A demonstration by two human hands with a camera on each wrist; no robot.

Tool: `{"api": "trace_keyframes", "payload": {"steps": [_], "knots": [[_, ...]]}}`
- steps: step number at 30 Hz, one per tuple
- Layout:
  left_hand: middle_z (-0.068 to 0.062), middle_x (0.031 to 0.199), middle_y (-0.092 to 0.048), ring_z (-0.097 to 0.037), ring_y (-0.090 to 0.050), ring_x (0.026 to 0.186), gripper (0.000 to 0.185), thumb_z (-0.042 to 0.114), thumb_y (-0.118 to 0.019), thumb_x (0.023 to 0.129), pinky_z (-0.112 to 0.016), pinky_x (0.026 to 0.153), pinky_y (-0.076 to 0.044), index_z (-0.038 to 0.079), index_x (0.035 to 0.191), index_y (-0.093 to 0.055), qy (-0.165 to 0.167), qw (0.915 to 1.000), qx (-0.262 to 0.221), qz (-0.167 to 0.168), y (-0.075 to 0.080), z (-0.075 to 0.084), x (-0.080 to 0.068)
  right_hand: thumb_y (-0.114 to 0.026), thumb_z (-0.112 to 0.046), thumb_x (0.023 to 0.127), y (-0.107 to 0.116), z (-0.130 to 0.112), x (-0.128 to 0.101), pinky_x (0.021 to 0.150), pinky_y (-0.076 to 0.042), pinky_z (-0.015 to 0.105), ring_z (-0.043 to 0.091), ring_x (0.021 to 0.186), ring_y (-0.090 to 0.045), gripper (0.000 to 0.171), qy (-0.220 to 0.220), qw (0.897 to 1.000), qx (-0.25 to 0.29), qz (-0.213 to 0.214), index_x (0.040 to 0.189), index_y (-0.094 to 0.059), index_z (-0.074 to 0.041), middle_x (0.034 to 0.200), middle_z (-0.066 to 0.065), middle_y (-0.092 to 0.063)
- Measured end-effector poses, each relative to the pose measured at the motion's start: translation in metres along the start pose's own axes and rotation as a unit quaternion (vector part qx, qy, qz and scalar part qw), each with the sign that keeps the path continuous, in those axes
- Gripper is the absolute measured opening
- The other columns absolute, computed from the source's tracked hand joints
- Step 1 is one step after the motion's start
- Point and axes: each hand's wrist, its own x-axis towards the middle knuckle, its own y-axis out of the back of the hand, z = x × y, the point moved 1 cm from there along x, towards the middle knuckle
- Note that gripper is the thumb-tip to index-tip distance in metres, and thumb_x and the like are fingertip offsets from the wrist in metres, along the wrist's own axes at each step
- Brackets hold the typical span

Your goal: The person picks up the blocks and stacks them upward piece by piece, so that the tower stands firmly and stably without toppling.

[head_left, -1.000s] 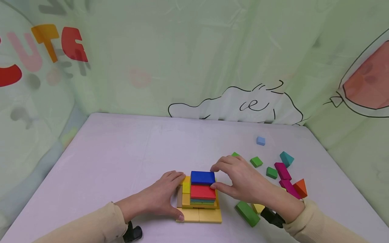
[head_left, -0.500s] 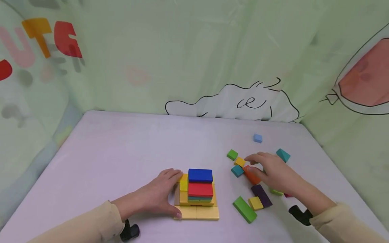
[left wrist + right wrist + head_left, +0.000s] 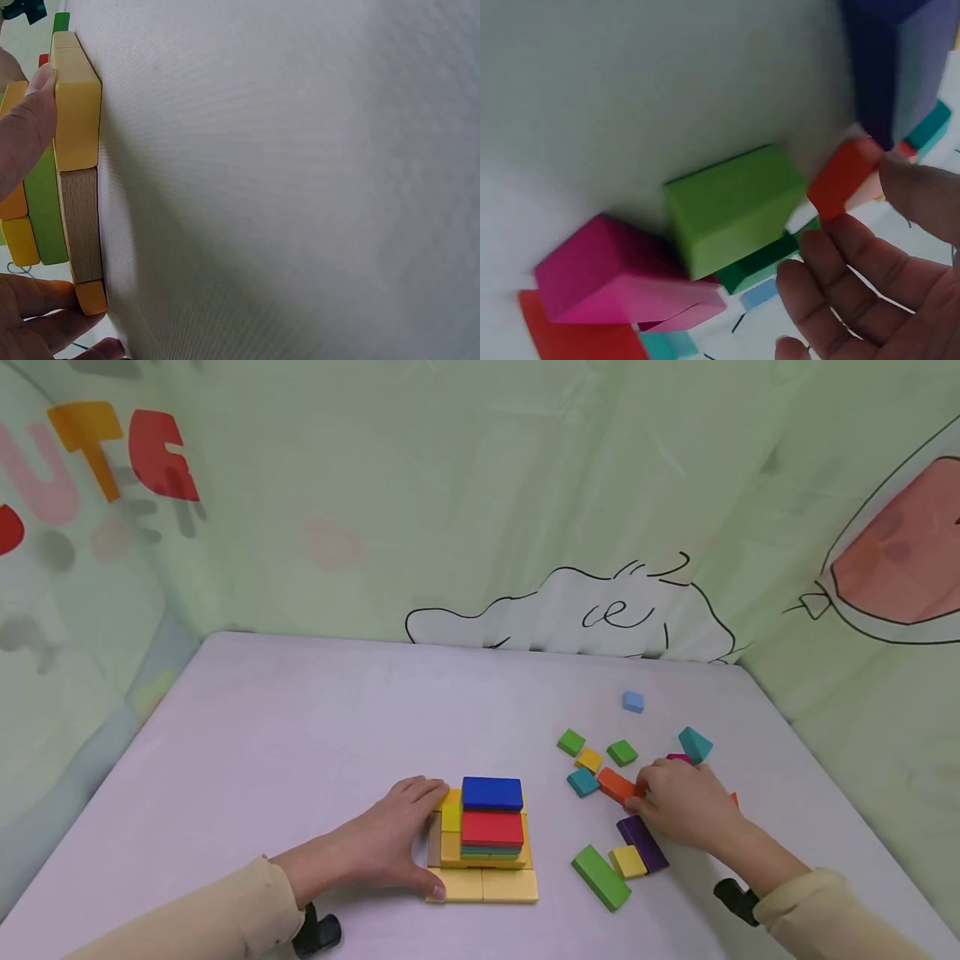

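Observation:
A stepped stack of wooden blocks point(image 3: 482, 885) stands at the front middle, with a red block point(image 3: 492, 829) and a blue block point(image 3: 492, 794) on top. My left hand point(image 3: 382, 843) holds its left side, thumb at the front corner and fingers at the back one. In the left wrist view, the thumb lies against a yellow block point(image 3: 77, 124) and fingertips touch a small orange block point(image 3: 91, 298) at the other end. To the right, my right hand point(image 3: 686, 802) pinches the end of an orange-red block point(image 3: 844, 176) between thumb and index finger.
Loose blocks lie around my right hand: purple point(image 3: 642, 843), yellow point(image 3: 627, 862), long green point(image 3: 601, 877), teal point(image 3: 582, 782) and a teal triangle point(image 3: 695, 744). A light blue block point(image 3: 633, 702) lies farther back. Magenta point(image 3: 622, 277) and light green point(image 3: 735, 206) blocks sit beside the fingers.
My right hand has left the top of the stack, moved right over the loose blocks and come down at the orange-red block. My left hand stays at the stack.

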Motion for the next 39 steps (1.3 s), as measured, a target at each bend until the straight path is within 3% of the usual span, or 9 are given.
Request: {"api": "trace_keyframes", "payload": {"steps": [10,13,15,17,20,24,26,28,39], "knots": [[-0.013,0.162,-0.039,-0.035,-0.028,0.153,0.113,0.052,-0.091,0.068,-0.056,0.122,-0.033,0.003,0.156,-0.038,0.000,1.0000,-0.007,0.001,0.001,0.000,-0.003,-0.086,-0.027,0.080,0.001,0.005,0.000,0.070,-0.056,0.052,0.020,0.075,-0.060,0.031,0.000,1.000,-0.016,0.011,0.094,-0.074,-0.002,0.082,0.004,-0.067],[-0.013,0.162,-0.039,-0.036,-0.028,0.153,0.114,0.052,-0.091,0.068,-0.056,0.122,-0.033,0.003,0.156,-0.038,-0.003,1.0000,-0.008,0.001,0.000,0.000,-0.003,-0.087,-0.026,0.078,0.009,0.002,-0.004,0.068,-0.056,0.051,0.021,0.074,-0.061,0.031,0.010,0.998,-0.020,0.055,0.093,-0.075,-0.002,0.082,0.005,-0.068],[-0.013,0.162,-0.039,-0.036,-0.028,0.153,0.113,0.052,-0.091,0.069,-0.056,0.122,-0.033,0.003,0.156,-0.037,-0.004,1.0000,-0.007,0.001,0.001,-0.001,-0.003,-0.088,-0.025,0.077,0.021,-0.005,-0.010,0.065,-0.055,0.051,0.023,0.074,-0.063,0.030,0.026,0.993,-0.018,0.111,0.092,-0.075,-0.003,0.084,0.006,-0.070],[-0.013,0.162,-0.039,-0.035,-0.027,0.153,0.114,0.053,-0.090,0.069,-0.056,0.122,-0.033,0.004,0.157,-0.037,-0.002,1.0000,-0.004,0.001,0.001,-0.001,-0.002,-0.090,-0.023,0.074,0.036,-0.018,-0.016,0.064,-0.055,0.051,0.025,0.076,-0.065,0.031,0.056,0.983,-0.012,0.176,0.092,-0.075,-0.003,0.086,0.008,-0.071],[-0.012,0.162,-0.038,-0.034,-0.027,0.153,0.114,0.053,-0.090,0.069,-0.056,0.123,-0.033,0.005,0.157,-0.037,-0.001,1.0000,-0.003,0.000,0.001,-0.001,-0.001,-0.093,-0.023,0.068,0.055,-0.049,-0.026,0.070,-0.055,0.050,0.026,0.083,-0.067,0.035,0.121,0.957,0.004,0.265,0.093,-0.074,-0.006,0.090,0.007,-0.073],[-0.012,0.162,-0.038,-0.035,-0.027,0.153,0.114,0.052,-0.091,0.069,-0.056,0.123,-0.033,0.004,0.157,-0.037,-0.007,1.0000,-0.003,0.003,0.000,-0.002,0.001,-0.097,-0.031,0.060,0.065,-0.093,-0.037,0.077,-0.056,0.048,0.021,0.089,-0.067,0.048,0.225,0.921,-0.008,0.319,0.096,-0.074,-0.011,0.092,0.001,-0.073],[-0.012,0.162,-0.038,-0.036,-0.028,0.153,0.114,0.052,-0.091,0.069,-0.056,0.123,-0.032,0.004,0.157,-0.037,-0.011,0.9999,-0.003,0.004,0.000,-0.003,0.001,-0.097,-0.035,0.059,0.064,-0.109,-0.040,0.077,-0.057,0.046,0.018,0.089,-0.066,0.051,0.262,0.908,-0.022,0.326,0.098,-0.073,-0.012,0.092,-0.001,-0.072],[-0.012,0.162,-0.038,-0.036,-0.028,0.153,0.114,0.052,-0.091,0.069,-0.056,0.123,-0.032,0.004,0.157,-0.036,-0.012,0.9999,-0.003,0.004,-0.001,-0.004,0.001,-0.097,-0.038,0.060,0.062,-0.121,-0.042,0.077,-0.056,0.043,0.016,0.089,-0.065,0.051,0.281,0.903,-0.033,0.324,0.097,-0.072,-0.013,0.091,-0.002,-0.071],[-0.011,0.163,-0.037,-0.035,-0.027,0.153,0.114,0.052,-0.091,0.069,-0.056,0.123,-0.032,0.005,0.158,-0.036,-0.012,0.9999,-0.004,0.000,-0.001,-0.004,0.001,-0.094,-0.041,0.067,0.052,-0.138,-0.043,0.083,-0.055,0.041,0.015,0.091,-0.064,0.047,0.288,0.911,-0.063,0.287,0.098,-0.072,-0.013,0.093,-0.002,-0.070]]}}
